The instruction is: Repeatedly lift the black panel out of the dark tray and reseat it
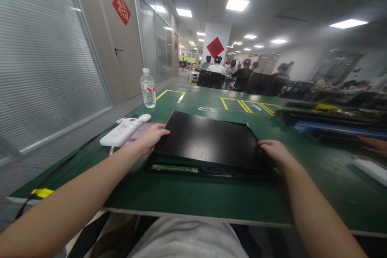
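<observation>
A flat black display panel lies tilted over a shallow black frame on the green table. Along the near side of the frame, a strip of green circuit board is exposed. My left hand grips the panel's left edge, thumb on top. On the opposite side my right hand is closed at the right edge, where panel and frame meet; its fingertips are partly hidden, and the panel's corner seems to be between them.
A water bottle stands at the back left, near a white power bank and a white mouse. Yellow tape marks the green table. At right are stacked dark strips and another person's hand.
</observation>
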### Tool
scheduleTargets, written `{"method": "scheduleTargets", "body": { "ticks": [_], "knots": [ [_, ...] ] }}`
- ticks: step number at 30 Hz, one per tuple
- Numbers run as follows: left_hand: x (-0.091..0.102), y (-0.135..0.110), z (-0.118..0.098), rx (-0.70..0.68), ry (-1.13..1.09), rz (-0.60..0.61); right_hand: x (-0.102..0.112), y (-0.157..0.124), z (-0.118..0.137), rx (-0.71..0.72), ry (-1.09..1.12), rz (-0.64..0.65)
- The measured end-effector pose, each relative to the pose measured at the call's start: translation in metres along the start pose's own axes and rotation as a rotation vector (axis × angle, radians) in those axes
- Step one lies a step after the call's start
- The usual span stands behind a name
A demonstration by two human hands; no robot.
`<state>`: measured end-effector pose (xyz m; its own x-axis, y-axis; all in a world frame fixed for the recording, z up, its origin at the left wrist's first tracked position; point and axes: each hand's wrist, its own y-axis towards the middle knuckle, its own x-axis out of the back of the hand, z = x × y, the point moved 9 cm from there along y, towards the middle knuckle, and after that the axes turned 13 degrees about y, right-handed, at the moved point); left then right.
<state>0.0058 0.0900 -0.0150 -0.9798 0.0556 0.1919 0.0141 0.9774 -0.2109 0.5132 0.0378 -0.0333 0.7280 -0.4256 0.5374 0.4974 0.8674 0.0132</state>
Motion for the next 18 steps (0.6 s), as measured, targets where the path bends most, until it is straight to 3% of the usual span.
{"method": "scheduleTargets", "body": {
  "ticks": [8, 18],
  "knots": [
    [-0.005, 0.000, -0.002, -0.028, -0.013, 0.062, -0.015, 0.004, -0.002, -0.005, -0.148, 0.155],
    [-0.005, 0.002, -0.002, -0.035, -0.052, 0.072, -0.016, 0.006, -0.009, -0.032, -0.121, 0.143]
  ]
}}
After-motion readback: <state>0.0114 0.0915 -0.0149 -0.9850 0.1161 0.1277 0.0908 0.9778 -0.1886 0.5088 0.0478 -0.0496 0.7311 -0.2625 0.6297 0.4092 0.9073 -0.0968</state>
